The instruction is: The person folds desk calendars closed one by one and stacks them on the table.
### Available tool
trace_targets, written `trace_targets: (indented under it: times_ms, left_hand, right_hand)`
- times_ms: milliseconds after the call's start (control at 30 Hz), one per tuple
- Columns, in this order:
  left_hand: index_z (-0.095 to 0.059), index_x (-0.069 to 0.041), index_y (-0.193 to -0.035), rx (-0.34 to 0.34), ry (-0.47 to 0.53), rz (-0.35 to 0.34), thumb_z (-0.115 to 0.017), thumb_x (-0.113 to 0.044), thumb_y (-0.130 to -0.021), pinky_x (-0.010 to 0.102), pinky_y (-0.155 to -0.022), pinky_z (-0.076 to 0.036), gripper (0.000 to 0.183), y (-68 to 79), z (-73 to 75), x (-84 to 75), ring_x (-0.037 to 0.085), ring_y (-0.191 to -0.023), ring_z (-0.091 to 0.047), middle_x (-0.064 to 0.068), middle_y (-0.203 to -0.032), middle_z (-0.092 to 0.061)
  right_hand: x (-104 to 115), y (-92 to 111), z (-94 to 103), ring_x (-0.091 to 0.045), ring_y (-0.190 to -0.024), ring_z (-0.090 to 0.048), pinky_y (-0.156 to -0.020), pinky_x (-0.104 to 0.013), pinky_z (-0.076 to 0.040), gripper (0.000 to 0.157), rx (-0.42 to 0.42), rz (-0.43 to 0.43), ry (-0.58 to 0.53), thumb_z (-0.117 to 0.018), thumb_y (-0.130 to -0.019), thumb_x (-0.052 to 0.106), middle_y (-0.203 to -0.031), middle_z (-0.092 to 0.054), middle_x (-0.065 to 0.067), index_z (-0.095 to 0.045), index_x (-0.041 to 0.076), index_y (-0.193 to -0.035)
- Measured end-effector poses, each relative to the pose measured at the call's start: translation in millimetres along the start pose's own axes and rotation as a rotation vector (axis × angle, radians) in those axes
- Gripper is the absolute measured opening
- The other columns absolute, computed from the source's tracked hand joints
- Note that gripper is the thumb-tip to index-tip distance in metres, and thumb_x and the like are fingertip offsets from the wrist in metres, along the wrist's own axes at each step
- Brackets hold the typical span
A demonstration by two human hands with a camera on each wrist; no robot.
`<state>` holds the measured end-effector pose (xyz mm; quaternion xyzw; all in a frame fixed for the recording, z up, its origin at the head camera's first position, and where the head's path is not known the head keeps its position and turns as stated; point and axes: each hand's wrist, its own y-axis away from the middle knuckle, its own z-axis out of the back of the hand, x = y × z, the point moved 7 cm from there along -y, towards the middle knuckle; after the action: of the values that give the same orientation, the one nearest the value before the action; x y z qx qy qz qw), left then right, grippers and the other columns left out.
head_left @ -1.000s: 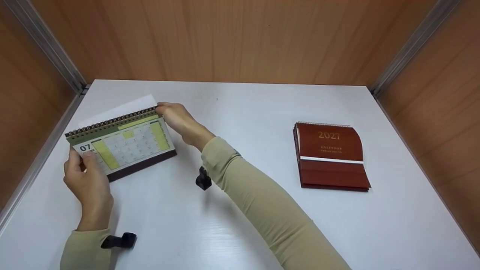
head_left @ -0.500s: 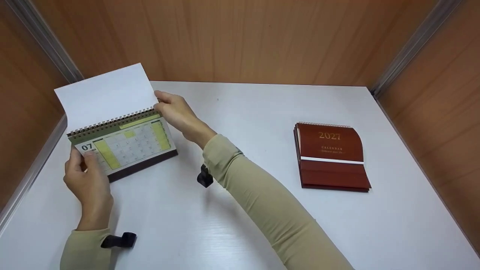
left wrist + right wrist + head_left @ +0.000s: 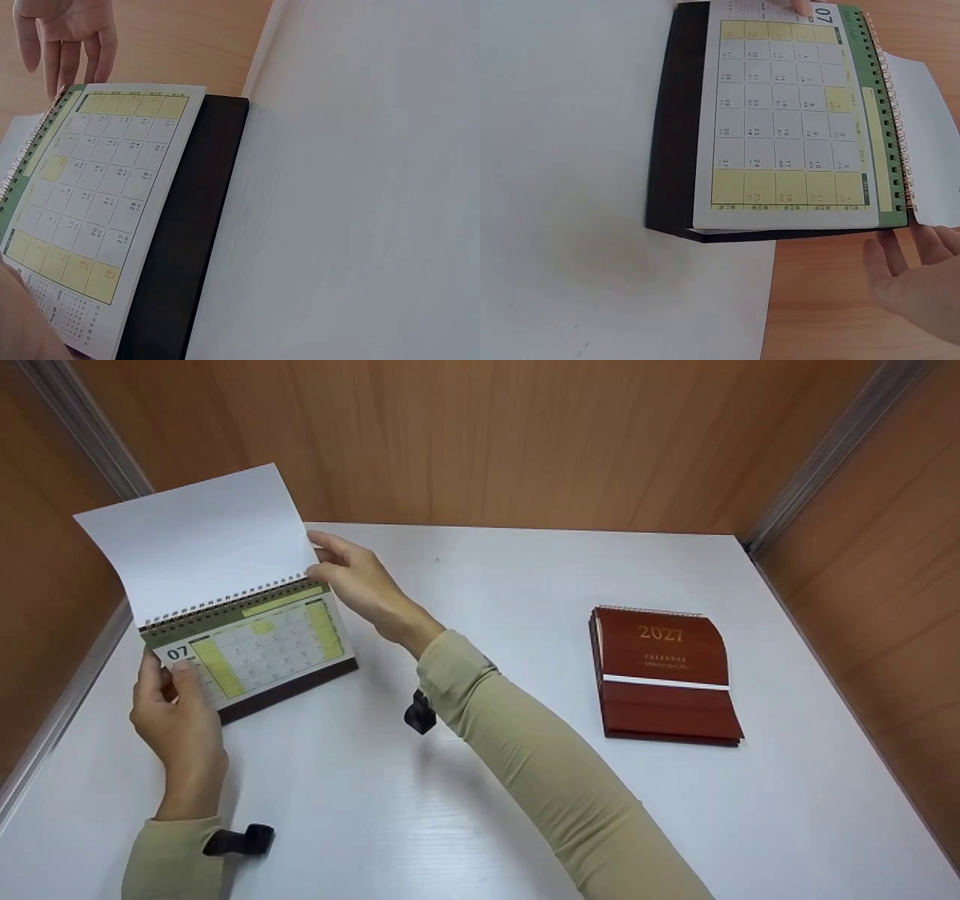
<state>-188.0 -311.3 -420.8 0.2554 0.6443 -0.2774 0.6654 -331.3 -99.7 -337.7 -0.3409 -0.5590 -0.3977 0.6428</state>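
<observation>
A spiral-bound desk calendar tilts at the left of the table in the head view, its yellow-and-white 07 page facing up over a dark base. My left hand grips its left side, thumb on the page and fingers behind. A blank white leaf stands raised above the wire binding. My right hand is at the binding's right end, its fingers extended by the leaf's edge and partly hidden behind it. In the right wrist view, the right fingers lie right under the calendar's corner.
A dark red 2027 calendar with a white band lies on the right of the white table. Wooden panels with metal corner strips enclose the back and sides. A black wrist mount sticks out from the left sleeve.
The white leaf has swung up from behind the binding to stand high above it. My right hand has shifted slightly, its fingers spreading; the left hand keeps its grip on the calendar.
</observation>
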Motion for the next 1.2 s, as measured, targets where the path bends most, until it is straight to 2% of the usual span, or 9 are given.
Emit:
trace_targets:
  times_ms: [300, 500, 733, 900, 1067, 1200]
  left_hand:
    - [-0.048, -0.031, -0.16, 0.007, 0.009, -0.011, -0.05, -0.02, -0.112, 0.017, -0.085, -0.041, 0.049, -3.3, -1.9, 4.1, 0.006, -0.106, -0.045, -0.008, -0.112, -0.052]
    - [-0.044, -0.028, -0.162, 0.035, 0.017, -0.033, -0.047, -0.021, -0.112, 0.016, -0.086, -0.036, 0.051, -3.8, -3.2, 5.1, 0.005, -0.107, -0.044, -0.007, -0.112, -0.05]
    - [-0.054, -0.028, -0.156, 0.051, 0.098, -0.048, -0.048, -0.018, -0.112, 0.021, -0.092, -0.032, 0.046, -2.7, -4.6, 3.7, 0.007, -0.109, -0.045, -0.004, -0.115, -0.052]
    - [-0.056, -0.029, -0.154, 0.06, 0.137, -0.027, -0.046, -0.02, -0.112, 0.025, -0.101, -0.03, 0.044, -2.5, -4.5, 4.4, 0.006, -0.12, -0.046, -0.006, -0.126, -0.052]
    - [-0.055, -0.031, -0.155, 0.056, 0.159, -0.017, -0.045, -0.023, -0.112, 0.022, -0.108, -0.031, 0.044, -3.4, -2.9, 4.9, 0.008, -0.134, -0.045, -0.006, -0.139, -0.054]
    - [-0.052, -0.03, -0.157, 0.066, 0.187, -0.034, -0.045, -0.025, -0.112, 0.021, -0.113, -0.03, 0.046, -4.1, -3.3, 4.0, 0.011, -0.143, -0.042, -0.003, -0.147, -0.056]
  right_hand:
    - [4.1, 8.0, 2.5, -0.006, -0.14, -0.052, -0.116, -0.026, -0.042, 0.063, 0.017, 0.036, 0.008, -0.062, -0.105, 0.021, -0.156, -0.055, 0.002, -0.042, 0.02, -0.164]
    - [7.4, 15.1, 0.6, -0.004, -0.141, -0.051, -0.119, -0.028, -0.039, 0.062, 0.058, 0.074, 0.002, -0.059, -0.107, 0.025, -0.159, -0.053, 0.007, -0.04, 0.019, -0.165]
    - [5.5, 21.6, 0.9, -0.001, -0.148, -0.042, -0.124, -0.026, -0.031, 0.057, 0.094, 0.098, -0.039, -0.047, -0.111, 0.026, -0.164, -0.046, 0.011, -0.038, 0.019, -0.166]
    - [3.5, 25.7, 1.3, 0.001, -0.154, -0.031, -0.126, -0.027, -0.028, 0.056, 0.119, 0.092, -0.061, -0.04, -0.113, 0.031, -0.17, -0.037, 0.012, -0.036, 0.018, -0.167]
    - [1.0, 30.2, 2.7, 0.0, -0.154, -0.031, -0.127, -0.034, -0.029, 0.056, 0.142, 0.094, -0.046, -0.034, -0.114, 0.036, -0.17, -0.036, 0.012, -0.035, 0.019, -0.167]
    - [-1.1, 33.5, 3.9, -0.007, -0.157, -0.031, -0.127, -0.033, -0.029, 0.059, 0.161, 0.103, -0.028, -0.029, -0.115, 0.038, -0.173, -0.031, 0.007, -0.031, 0.015, -0.168]
